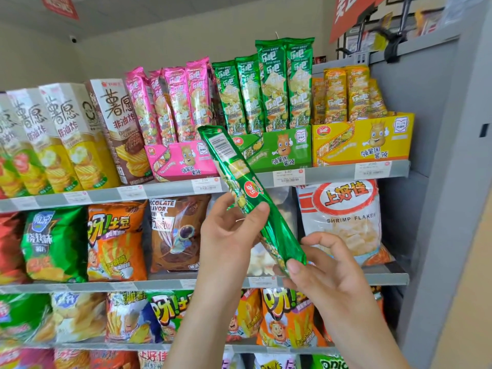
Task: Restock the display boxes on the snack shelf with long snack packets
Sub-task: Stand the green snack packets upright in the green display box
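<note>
Left grip [229, 235] wraps green packet [239, 178] mid-length; right grip [319, 272] pinches its lower end. Next, likely: stand it upright in green box [279, 154].

A shop: snack shelves [332, 177] with price labels [290, 177].

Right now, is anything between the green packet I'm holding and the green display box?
Nothing visible stands between them. The green packet, gripped by left hand and right hand, tilts up before the green box. Standing packets already crowd that box, so a slot may be tight.
</note>
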`<state>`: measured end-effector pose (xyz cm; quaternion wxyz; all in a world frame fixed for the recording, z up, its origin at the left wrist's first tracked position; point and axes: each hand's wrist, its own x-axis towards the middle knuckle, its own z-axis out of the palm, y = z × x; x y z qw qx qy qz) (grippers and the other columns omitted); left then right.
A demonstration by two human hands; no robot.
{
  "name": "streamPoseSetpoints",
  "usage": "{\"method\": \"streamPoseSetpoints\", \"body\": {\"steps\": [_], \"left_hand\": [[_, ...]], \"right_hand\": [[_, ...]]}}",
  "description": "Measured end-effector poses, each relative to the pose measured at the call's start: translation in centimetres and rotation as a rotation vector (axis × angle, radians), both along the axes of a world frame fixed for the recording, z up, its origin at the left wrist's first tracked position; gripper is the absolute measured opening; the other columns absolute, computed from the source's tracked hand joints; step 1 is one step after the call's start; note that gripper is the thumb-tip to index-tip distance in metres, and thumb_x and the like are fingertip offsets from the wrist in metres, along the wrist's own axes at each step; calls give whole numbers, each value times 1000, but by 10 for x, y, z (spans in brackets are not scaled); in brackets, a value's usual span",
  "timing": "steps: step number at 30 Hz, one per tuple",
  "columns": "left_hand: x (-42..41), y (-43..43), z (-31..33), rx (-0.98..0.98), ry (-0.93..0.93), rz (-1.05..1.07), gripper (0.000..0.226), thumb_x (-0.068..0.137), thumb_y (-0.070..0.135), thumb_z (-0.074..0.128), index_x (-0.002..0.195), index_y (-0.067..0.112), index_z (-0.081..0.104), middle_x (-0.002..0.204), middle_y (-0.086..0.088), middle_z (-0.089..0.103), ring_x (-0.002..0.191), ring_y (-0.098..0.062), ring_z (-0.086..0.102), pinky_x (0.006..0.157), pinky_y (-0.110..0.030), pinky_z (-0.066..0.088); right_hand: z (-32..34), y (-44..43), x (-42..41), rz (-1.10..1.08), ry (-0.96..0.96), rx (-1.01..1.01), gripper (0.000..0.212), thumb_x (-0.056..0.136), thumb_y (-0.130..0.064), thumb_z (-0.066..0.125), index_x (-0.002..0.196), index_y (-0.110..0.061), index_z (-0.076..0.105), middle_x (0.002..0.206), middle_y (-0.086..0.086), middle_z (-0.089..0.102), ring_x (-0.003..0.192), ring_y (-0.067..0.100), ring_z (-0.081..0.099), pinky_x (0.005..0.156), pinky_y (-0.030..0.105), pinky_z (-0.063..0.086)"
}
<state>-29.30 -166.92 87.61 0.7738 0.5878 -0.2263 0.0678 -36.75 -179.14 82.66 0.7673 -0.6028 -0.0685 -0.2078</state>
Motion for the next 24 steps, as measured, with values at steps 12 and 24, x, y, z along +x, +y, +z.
{"method": "streamPoseSetpoints", "body": {"steps": [12, 24], "left_hand": [[9, 2, 3, -98, 15, -257, 19, 85, 19, 60, 98, 17, 74, 90, -5, 71, 82, -18, 68, 69, -28, 56], [41, 15, 80, 196, -187, 86, 40, 72, 64, 68, 96, 32, 64, 82, 8, 70, 77, -12, 71, 64, -33, 60]], "right_hand": [[13, -8, 3, 381, 133, 301, 59, 64, -43, 85, 112, -15, 64, 106, 27, 70, 85, 44, 71, 66, 34, 59], [15, 5, 23, -435, -234, -453, 35, 82, -17, 77, 91, -42, 54, 92, -16, 71, 85, -1, 65, 70, 7, 46]]}}
